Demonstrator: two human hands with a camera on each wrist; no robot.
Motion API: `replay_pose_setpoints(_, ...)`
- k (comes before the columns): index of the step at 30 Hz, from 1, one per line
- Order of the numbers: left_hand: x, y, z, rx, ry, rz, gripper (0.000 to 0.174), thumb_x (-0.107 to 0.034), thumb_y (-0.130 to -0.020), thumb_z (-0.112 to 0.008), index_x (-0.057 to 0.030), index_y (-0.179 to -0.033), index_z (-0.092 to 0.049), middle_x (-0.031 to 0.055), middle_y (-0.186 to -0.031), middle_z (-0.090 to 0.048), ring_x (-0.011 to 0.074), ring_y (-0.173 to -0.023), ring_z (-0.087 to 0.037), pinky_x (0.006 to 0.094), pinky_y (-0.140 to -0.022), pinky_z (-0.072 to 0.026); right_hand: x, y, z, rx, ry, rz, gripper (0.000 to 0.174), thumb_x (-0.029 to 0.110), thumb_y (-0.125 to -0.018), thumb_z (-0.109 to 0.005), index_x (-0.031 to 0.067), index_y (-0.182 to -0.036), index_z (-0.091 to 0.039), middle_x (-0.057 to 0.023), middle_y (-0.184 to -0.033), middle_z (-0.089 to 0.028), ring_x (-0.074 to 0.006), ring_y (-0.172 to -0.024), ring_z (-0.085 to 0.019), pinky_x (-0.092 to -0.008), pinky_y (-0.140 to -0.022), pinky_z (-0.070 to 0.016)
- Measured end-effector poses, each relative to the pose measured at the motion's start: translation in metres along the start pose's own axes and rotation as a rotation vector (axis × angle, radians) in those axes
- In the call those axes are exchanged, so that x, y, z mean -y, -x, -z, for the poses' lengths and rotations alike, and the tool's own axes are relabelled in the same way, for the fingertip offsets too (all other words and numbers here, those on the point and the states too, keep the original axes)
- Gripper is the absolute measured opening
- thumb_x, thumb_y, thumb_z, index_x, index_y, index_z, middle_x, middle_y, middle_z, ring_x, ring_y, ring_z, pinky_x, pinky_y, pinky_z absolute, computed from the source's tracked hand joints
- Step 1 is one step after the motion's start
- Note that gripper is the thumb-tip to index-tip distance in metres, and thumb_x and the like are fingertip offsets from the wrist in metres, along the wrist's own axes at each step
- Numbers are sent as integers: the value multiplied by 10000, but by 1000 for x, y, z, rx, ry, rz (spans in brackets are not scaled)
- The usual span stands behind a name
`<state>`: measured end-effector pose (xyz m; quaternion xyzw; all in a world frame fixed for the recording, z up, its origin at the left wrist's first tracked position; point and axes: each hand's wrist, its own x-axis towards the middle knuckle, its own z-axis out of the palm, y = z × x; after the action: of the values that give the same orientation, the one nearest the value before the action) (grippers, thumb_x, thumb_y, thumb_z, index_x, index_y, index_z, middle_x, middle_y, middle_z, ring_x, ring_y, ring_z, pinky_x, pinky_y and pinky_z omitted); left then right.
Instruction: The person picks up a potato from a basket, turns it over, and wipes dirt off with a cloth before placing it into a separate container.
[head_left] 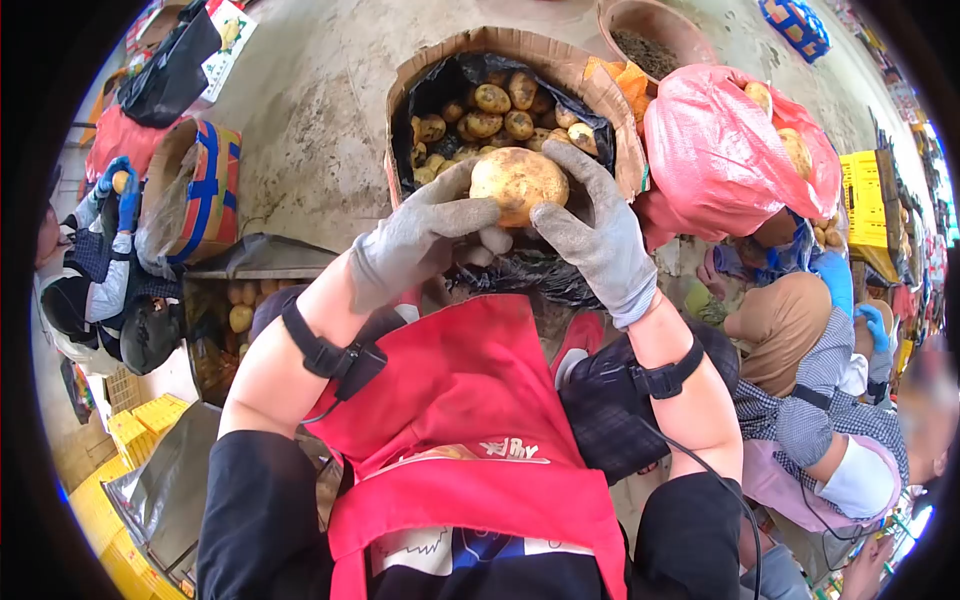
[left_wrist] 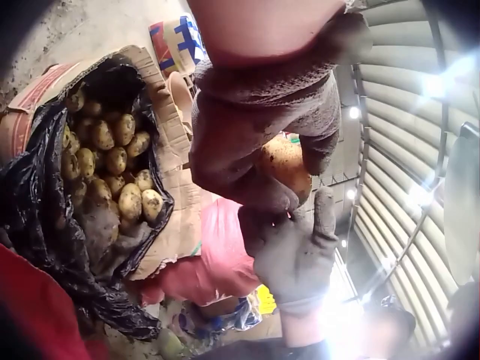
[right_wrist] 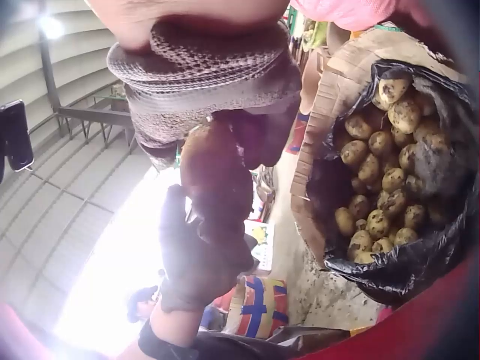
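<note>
A large yellow potato (head_left: 519,187) is held up between both hands, over the near side of a cardboard box (head_left: 630,150). My left hand (head_left: 425,238), in a grey work glove, grips its left side. The right hand (head_left: 602,235), gloved alike, holds the opposite side with thumb in front and fingers behind. In the left wrist view, part of the potato (left_wrist: 288,163) shows between the gloves. Inside the box, a black plastic liner (head_left: 440,78) surrounds many smaller, soil-marked potatoes (head_left: 484,124). In the right wrist view the held potato (right_wrist: 210,159) is partly covered by glove fingers.
Right of the box stands a pink sack (head_left: 715,150) with potatoes at its mouth. Behind are a round tub (head_left: 670,30) and concrete floor (head_left: 300,100). A striped box (head_left: 212,190) stands left. Other people sit at both sides, one in a checked sleeve (head_left: 800,430).
</note>
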<state>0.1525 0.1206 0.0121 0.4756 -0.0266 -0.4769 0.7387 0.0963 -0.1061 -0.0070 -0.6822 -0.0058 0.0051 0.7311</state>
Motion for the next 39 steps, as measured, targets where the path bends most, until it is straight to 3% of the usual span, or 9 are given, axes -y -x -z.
replay_pose_setpoints(3, 5, -4, -4, 17, 1, -68, 720, -280, -939, -733, -137, -1544, -369, 19, -1131, -634, 102, -877, -630, 261, -735, -513, 9, 0, -1, -29, 384, 93, 694, 271, -867, -847, -56, -1399, -545, -140, -1326, -625, -214, -1244, -583, -350, -1103, -447)
replay_pose_setpoints(5, 4, -2, -10, -19, 30, -66, 676, -269, -944, -727, -141, -1522, -400, 28, -1156, -625, 111, -871, -624, 264, -724, -510, 12, -1, -7, -121, -94, -139, 440, 248, -984, -721, -6, -1328, -616, -86, -1188, -696, -158, -1081, -661, -290, -946, -545)
replay_pose_setpoints(8, 4, -4, -10, 75, 70, -81, 653, -268, -944, -729, -147, -1506, -420, 35, -1154, -626, 114, -861, -613, 268, -714, -506, 9, 0, 5, -179, -231, -228, 343, 314, -1076, -567, 31, -1228, -687, -66, -1139, -706, -111, -998, -672, -270, -832, -586)
replay_pose_setpoints(15, 7, -7, -5, 25, 109, -78, 649, -228, -934, -732, -111, -1496, -428, 44, -1173, -629, 103, -848, -605, 257, -730, -509, 15, -2, 1, -40, -45, -325, 388, 289, -1023, -671, 11, -1291, -638, -51, -1122, -697, -112, -978, -670, -260, -788, -582)
replay_pose_setpoints(22, 4, -7, -21, -141, -171, -287, 742, -43, -898, -740, -3, -1545, -378, 73, -1397, -584, 155, -1191, -601, 290, -964, -513, 11, 1, 13, 99, -611, -465, 548, 331, -991, -701, 95, -1448, -513, -54, -1305, -646, -170, -1153, -653, -334, -925, -579)
replay_pose_setpoints(30, 9, -10, -13, -69, -207, -289, 781, -69, -881, -789, 0, -1548, -389, 89, -1485, -524, 193, -1351, -511, 354, -1150, -408, 11, 1, 6, 134, -589, -505, 492, 393, -1005, -671, 156, -1419, -550, -29, -1288, -661, -165, -1138, -661, -344, -917, -581)
replay_pose_setpoints(35, -1, -4, -10, -101, -320, -237, 757, -263, -923, -773, -28, -1540, -402, 90, -1365, -587, 168, -1192, -594, 333, -1009, -502, 8, -2, 5, 107, -667, -453, 478, 297, -975, -732, 131, -1394, -571, -29, -1260, -669, -157, -1128, -659, -320, -902, -582)
replay_pose_setpoints(37, -3, -1, -8, -122, -354, -157, 765, -339, -934, -762, -40, -1538, -402, 89, -1310, -608, 156, -1108, -629, 319, -935, -537, 5, -1, 0, 49, -267, -91, 580, 116, -909, -779, 54, -1422, -516, -98, -1324, -637, -199, -1195, -640, -366, -992, -573)
replay_pose_setpoints(39, 1, 1, -7, -20, -134, -32, 792, -429, -937, -736, -59, -1545, -388, 86, -1224, -624, 137, -961, -652, 284, -806, -548, -5, 1, -6, 17, -247, -33, 701, -28, -811, -826, 21, -1428, -497, -113, -1362, -605, -200, -1242, -604, -372, -1046, -538)
